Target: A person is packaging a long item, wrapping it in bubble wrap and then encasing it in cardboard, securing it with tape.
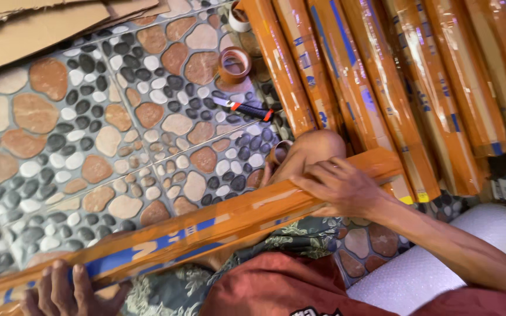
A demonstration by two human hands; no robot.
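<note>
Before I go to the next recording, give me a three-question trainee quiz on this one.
1. True or false: both hands rest on the same long orange-taped package.
2. What lies on the tiled floor between the brown tape roll and the person's knee?
3. Which hand is at the package's near end: A left, B right?

Key
1. True: the left hand and right hand both lie on it.
2. A utility knife with a dark handle.
3. A: the left hand; the right hand sits nearer the stacked packages.
</note>
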